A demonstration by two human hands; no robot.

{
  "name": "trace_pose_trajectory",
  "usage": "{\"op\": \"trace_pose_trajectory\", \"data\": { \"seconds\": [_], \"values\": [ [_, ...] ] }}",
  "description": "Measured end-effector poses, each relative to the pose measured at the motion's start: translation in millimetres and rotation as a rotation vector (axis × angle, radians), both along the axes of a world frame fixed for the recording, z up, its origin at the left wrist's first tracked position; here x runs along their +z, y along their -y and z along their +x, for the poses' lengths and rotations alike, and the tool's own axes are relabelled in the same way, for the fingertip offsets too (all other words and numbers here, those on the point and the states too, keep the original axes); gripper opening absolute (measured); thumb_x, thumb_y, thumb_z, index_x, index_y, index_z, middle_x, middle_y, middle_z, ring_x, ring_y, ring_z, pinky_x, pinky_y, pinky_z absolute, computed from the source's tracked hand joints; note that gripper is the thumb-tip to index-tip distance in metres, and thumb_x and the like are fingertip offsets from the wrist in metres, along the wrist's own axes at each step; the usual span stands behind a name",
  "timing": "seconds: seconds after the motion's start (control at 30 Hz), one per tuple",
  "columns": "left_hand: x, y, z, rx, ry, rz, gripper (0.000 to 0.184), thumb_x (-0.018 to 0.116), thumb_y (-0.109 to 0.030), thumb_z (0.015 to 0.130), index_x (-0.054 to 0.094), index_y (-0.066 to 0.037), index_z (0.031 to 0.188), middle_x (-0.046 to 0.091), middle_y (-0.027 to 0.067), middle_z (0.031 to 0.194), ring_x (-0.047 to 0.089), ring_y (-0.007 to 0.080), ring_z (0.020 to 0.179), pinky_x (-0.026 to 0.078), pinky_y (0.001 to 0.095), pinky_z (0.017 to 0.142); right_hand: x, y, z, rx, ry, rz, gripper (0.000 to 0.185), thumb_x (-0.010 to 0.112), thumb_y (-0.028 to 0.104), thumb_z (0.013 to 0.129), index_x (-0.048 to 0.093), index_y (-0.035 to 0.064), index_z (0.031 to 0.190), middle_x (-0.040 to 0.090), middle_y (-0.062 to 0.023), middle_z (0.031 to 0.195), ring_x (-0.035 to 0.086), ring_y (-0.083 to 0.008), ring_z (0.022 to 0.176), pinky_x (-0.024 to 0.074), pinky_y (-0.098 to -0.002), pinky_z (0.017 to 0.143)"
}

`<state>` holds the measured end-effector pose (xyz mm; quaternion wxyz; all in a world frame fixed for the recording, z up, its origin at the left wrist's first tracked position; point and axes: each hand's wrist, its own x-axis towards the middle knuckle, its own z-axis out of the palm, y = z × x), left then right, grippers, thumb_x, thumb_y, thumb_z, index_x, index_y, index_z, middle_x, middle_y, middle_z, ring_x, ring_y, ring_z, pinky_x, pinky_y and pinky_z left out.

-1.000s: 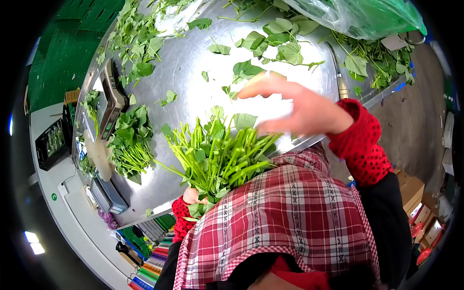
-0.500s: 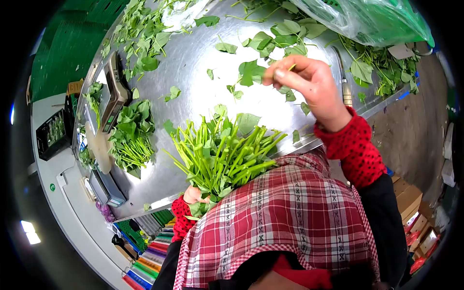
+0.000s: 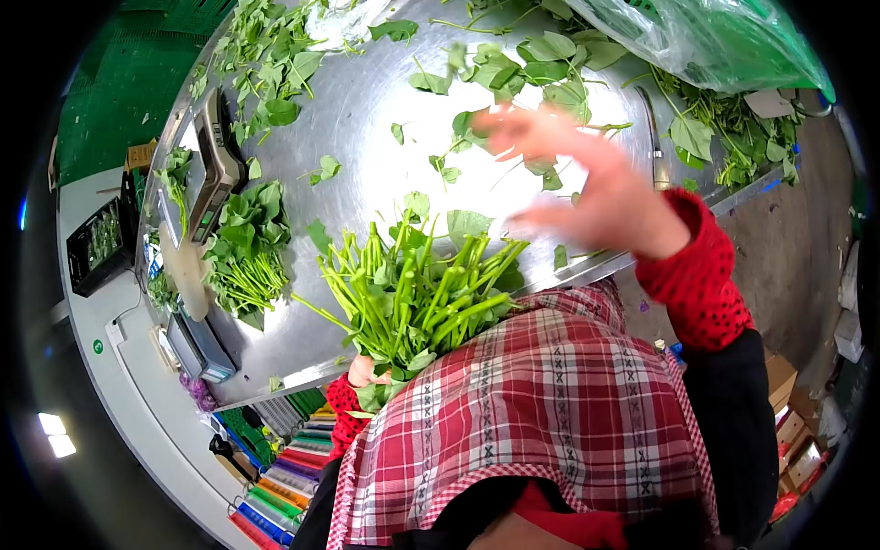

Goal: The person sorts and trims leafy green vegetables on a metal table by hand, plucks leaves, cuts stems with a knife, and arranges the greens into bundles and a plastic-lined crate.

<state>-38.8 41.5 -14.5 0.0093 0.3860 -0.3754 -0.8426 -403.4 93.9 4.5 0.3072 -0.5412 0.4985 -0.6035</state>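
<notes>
Against the checked apron (image 3: 550, 385), my left hand (image 3: 367, 370) is closed round a thick bunch of leafy green stems (image 3: 417, 293), cut ends fanned upward and leaves hanging below. The leaves cover most of that hand's fingers. My right hand (image 3: 591, 179), blurred by motion, is raised over the steel table (image 3: 348, 119) with fingers spread and nothing seen in it. Loose green leaves (image 3: 545, 69) lie under and beyond it. One small leaf (image 3: 456, 58) looks blurred above the table. A finished-looking bundle of the same greens (image 3: 247, 247) lies on the left.
A scale (image 3: 215, 170) stands at the table's left edge. More loose greens (image 3: 266, 73) are heaped at the far left. A curved-blade tool (image 3: 658, 165) lies on the right, near a clear plastic bag (image 3: 706, 46) and another pile of stems (image 3: 738, 137).
My right hand has opened from a pinch on a small green piece and shifted slightly right, fingers spreading. A blurred leaf now shows above the table. My left hand keeps holding the bunch.
</notes>
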Motion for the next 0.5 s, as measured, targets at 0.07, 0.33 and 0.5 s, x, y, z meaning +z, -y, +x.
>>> {"op": "trace_pose_trajectory", "data": {
  "seconds": [0.07, 0.33, 0.5],
  "values": [
    [1.0, -0.4, -0.2, -0.002, 0.005, 0.005, 0.086, 0.088, -0.011, 0.053, 0.05, 0.0, 0.13, 0.059, 0.0108, 0.124, 0.056, 0.023, 0.112, 0.043, 0.0384, 0.098, -8.4, -12.6, 20.7, 0.198, -0.439, -0.072, 0.024, 0.077, 0.011, 0.069, 0.067, 0.0082, 0.091, 0.058, -0.013, 0.124, 0.057, -0.0305, 0.108, 0.0462, -0.0387, 0.088],
    [4.5, 3.6, -1.7, -0.024, 0.022, 0.011, 0.087, 0.089, -0.012, 0.053, 0.05, 0.0, 0.13, 0.059, 0.0107, 0.125, 0.056, 0.0228, 0.112, 0.043, 0.0384, 0.098, -15.4, -2.6, 0.2, -0.099, -0.36, -0.226, 0.013, 0.069, 0.011, 0.078, 0.062, 0.0015, 0.081, 0.067, -0.011, 0.094, 0.064, -0.0228, 0.078, 0.0509, -0.0313, 0.066],
    [12.3, 12.4, -5.7, -0.079, 0.018, 0.005, 0.087, 0.089, -0.012, 0.053, 0.05, 0.0, 0.13, 0.059, 0.0106, 0.125, 0.056, 0.0227, 0.112, 0.043, 0.0383, 0.098, -7.5, 19.6, 13.1, 0.562, 0.027, 0.68, 0.024, 0.064, 0.017, 0.088, 0.064, -0.0011, 0.104, 0.065, -0.0044, 0.081, 0.058, -0.01, 0.068, 0.0466, -0.0256, 0.063]
  ]
}}
